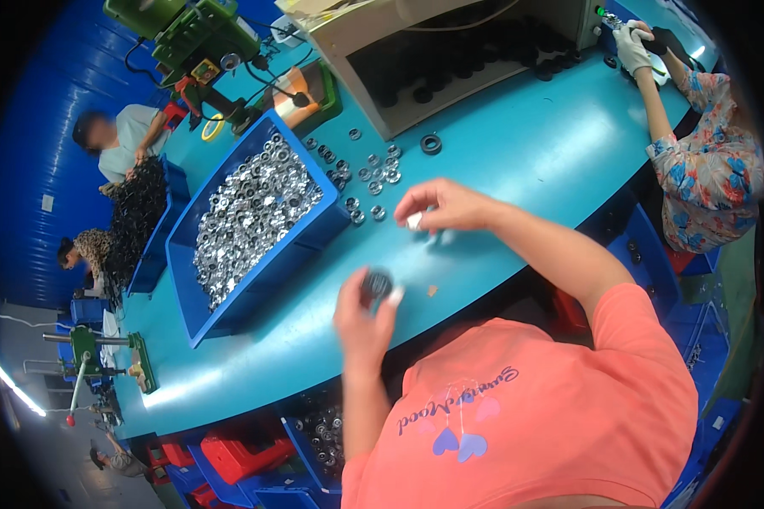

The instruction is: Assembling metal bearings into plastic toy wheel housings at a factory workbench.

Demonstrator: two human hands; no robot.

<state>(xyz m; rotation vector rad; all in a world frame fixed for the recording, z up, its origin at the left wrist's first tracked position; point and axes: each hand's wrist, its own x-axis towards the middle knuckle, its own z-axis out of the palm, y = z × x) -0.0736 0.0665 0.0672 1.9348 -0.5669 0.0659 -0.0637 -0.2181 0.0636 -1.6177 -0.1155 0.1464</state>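
The step in hand looks like single-piece handling: the left hand [363, 318] has a dark ribbed disc [377, 283] pinched between thumb and fingers, just in from the near edge of the counter [518, 136]. The right hand [450, 206] is farther from that edge, apart from the disc, its fingers bent and partly closed; blur hides whether its grip has hold of anything. A white covering seems to sit on each thumb tip.

As a judgement, the next move calls for a steady left grip, with the disc's face turned clear of the fingers so that the right hand can reach it.

Left of the hands stands a blue bin [272, 263] heaped with shiny metal rings [255, 212]; its wall closes off the way toward the counter's left end. Loose metal rings [376, 174] lie scattered between the bin's right corner and the right hand, and could be knocked by a sweep that way. A separate black ring [431, 143] lies beyond them, near the open box [339, 51] of dark parts at the far edge. A green drill press [195, 42] stands behind the bin; a co-worker's gloved hand [632, 49] is well apart, toward the far right.
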